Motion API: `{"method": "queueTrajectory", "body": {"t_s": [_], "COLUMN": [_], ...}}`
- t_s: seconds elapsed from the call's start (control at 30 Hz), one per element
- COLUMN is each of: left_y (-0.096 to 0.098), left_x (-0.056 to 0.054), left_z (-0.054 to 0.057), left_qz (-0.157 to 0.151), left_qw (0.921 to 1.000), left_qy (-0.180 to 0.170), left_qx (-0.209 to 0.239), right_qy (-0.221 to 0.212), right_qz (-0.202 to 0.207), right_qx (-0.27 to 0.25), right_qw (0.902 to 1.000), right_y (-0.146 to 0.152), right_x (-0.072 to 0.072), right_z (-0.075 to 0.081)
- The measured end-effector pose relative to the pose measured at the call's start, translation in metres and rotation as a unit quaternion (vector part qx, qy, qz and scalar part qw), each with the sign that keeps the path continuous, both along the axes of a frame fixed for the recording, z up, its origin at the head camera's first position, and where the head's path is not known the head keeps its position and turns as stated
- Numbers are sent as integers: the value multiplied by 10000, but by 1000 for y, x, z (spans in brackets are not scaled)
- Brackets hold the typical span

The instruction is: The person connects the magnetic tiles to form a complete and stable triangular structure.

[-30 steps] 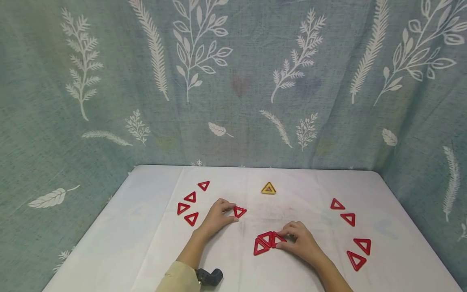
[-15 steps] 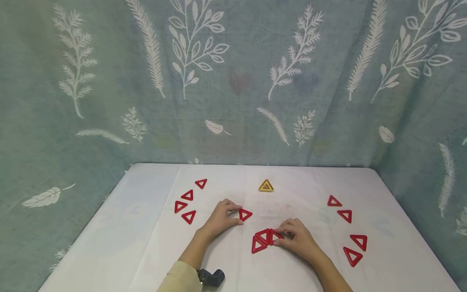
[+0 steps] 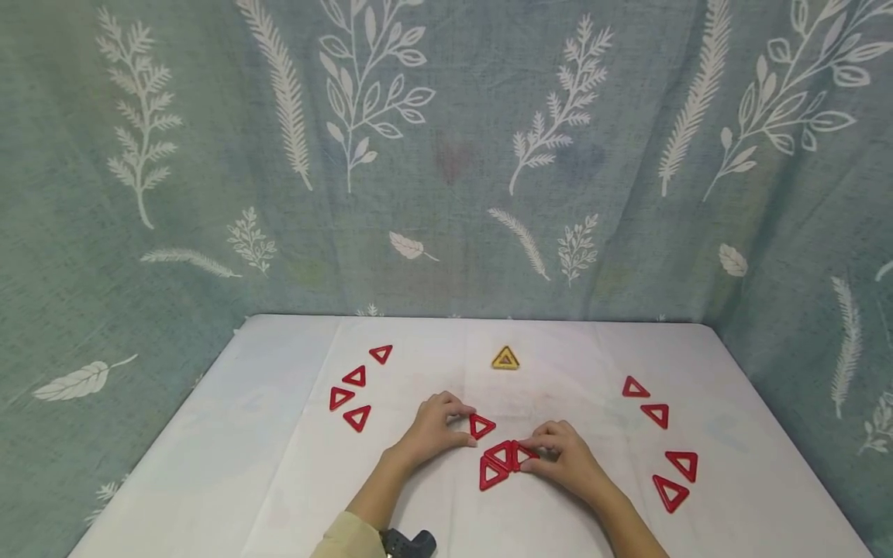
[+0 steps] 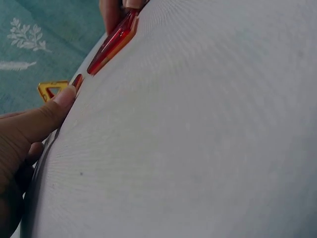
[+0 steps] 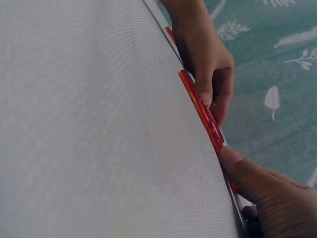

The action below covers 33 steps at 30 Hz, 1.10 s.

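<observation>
My left hand (image 3: 441, 425) pinches a red triangular frame tile (image 3: 474, 427) by its left side between thumb and fingers, just behind a joined group on the white table. That group is three red triangle tiles laid edge to edge, with the leftmost tile (image 3: 484, 474) nearest the front. On its right end tile (image 3: 515, 457), my right hand (image 3: 563, 456) keeps a pinch with thumb and forefinger. In the right wrist view, the red tiles (image 5: 190, 89) appear edge-on, flat on the table, with the left hand (image 5: 205, 54) behind them.
Several loose red triangles (image 3: 357, 427) lie to the left, and several more (image 3: 671, 508) to the right. A yellow triangle (image 3: 505, 366) sits near the table's back edge. Patterned green cloth (image 3: 432, 155) hangs behind the white table (image 3: 293, 341).
My left hand has slid its red triangle tile right and toward me, closer to the joined group. My right hand stays at the end tile. The head view has shifted slightly.
</observation>
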<state>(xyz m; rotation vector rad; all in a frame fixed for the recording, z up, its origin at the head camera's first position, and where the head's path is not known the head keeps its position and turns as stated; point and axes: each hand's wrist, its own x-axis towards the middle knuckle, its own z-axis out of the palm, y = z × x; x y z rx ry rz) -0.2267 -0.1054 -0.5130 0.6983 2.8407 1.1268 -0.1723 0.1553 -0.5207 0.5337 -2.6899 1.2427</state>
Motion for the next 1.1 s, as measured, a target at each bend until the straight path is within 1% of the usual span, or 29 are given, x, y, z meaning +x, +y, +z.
{"method": "queueTrajectory", "body": {"t_s": [0.17,0.3,0.4,0.53,0.77,0.93,1.1], "left_y": [1,1,1,4,8,11,11], "left_x": [3,7,8,7,7,8,8], "left_z": [-2,-2,0,-1,-4,-4,-6], "left_qz": [10,52,-64,-247,-321,-229,-110], "left_qw": [9999,9996,9995,9993,9987,9987,9983], "left_qy": [89,209,244,233,288,312,454], "left_qx": [-114,-194,-191,-183,-289,-337,-362], "right_qy": [99,262,307,242,278,363,241], "right_qz": [88,180,176,175,182,200,158], "right_qx": [54,83,129,129,79,35,14], "right_qw": [9999,9995,9993,9995,9994,9991,9996], "right_y": [-1,-1,0,2,1,1,1], "right_x": [0,1,0,0,0,1,0], "right_z": [-2,-4,-3,0,0,-2,-1]}}
